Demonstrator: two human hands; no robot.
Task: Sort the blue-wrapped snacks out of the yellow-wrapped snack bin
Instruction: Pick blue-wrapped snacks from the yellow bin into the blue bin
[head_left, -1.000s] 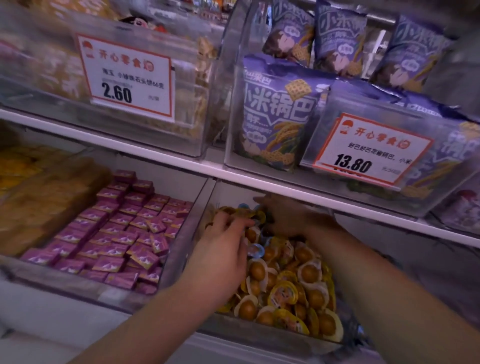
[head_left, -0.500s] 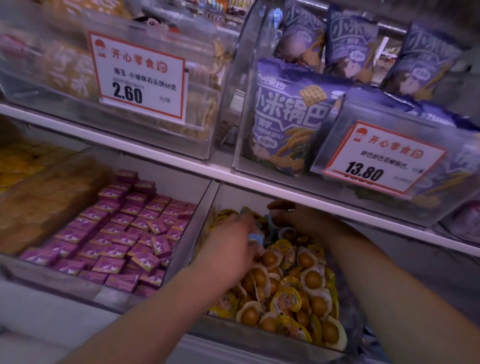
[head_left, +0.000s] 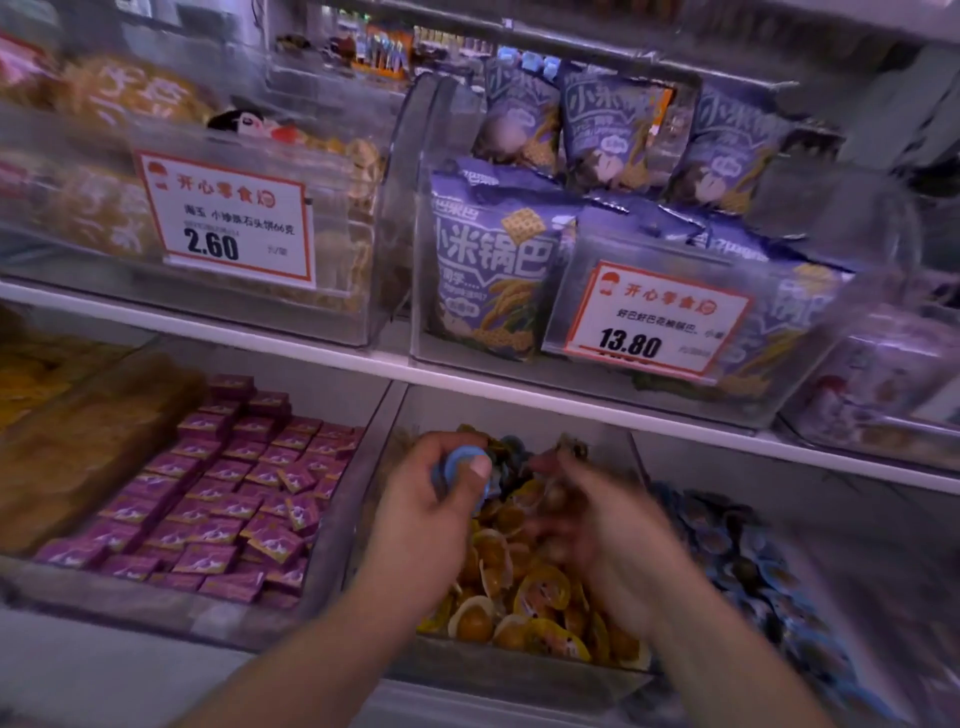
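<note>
While the left hand (head_left: 441, 499) grips a small stack of blue-wrapped snacks (head_left: 464, 465) between curled fingers and thumb, it hovers over the back left of the clear bin (head_left: 498, 670) of yellow-wrapped snacks (head_left: 524, 597) on the lower shelf. Blurred, the right hand (head_left: 597, 535) reaches into the same bin with fingers spread over the yellow pile; whether it holds anything cannot be told. More blue-wrapped pieces fill the neighbouring bin (head_left: 753, 561) to the right. Purple sachets (head_left: 228, 493) lie in the bin to the left. Above, purple bags (head_left: 493, 270) stand behind a 13.80 price tag (head_left: 657, 317).
</note>
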